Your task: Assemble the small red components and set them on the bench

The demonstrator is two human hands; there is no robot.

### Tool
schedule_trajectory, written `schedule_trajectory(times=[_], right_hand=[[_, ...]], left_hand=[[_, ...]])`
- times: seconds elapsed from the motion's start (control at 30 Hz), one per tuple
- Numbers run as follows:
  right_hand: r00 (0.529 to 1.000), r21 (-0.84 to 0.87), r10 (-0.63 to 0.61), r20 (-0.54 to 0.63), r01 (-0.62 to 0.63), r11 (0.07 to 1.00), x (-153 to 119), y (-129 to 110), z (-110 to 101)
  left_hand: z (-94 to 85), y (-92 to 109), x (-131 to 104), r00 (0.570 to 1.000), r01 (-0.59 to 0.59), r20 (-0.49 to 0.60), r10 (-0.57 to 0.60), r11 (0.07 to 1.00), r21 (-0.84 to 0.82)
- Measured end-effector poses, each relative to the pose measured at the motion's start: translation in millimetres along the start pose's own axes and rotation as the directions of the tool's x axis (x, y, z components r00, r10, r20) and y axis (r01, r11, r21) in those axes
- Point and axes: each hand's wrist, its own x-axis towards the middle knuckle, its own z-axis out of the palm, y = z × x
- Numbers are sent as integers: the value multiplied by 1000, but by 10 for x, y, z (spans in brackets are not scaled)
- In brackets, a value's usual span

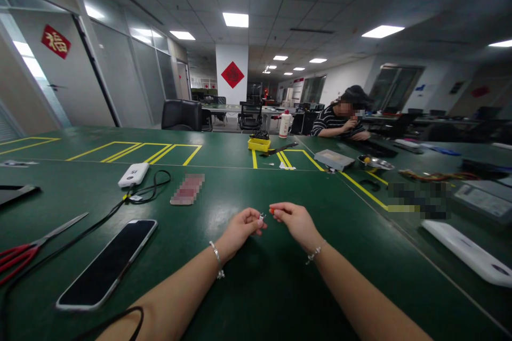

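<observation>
My left hand (241, 230) is closed in a pinch on a small white piece with thin metallic ends (262, 217). A short gap away, my right hand (296, 224) pinches a small orange piece (272, 211) between thumb and fingertips. Both pieces are too small to name exactly. The hands hover just over the green table (224, 186), facing each other, with a bracelet on each wrist. Nearest my left forearm lies a smartphone (110, 264), dark screen up.
Red-handled scissors (44, 242), a white power bank (134, 175) and a black cable (100, 221) lie left. A yellow box (259, 144) and a bottle (285, 123) stand farther back. At right are a white device (466, 250), a grey box (334, 160) and a seated person (344, 117).
</observation>
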Motion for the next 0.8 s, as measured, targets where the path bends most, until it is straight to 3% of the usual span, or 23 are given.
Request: schedule_trajectory(times=[0.17,0.37,0.8], right_hand=[[1000,136,22,-8,-21,990,-16,23,176],[997,159,26,67,-37,987,-30,19,149],[962,-192,-272,30,272,943,-108,25,181]], left_hand=[[51,-30,-2,999,4,48,-2,999,-33],[65,-20,-12,999,-6,50,6,1000,-19],[20,-38,7,1000,-2,-30,0,998,-60]])
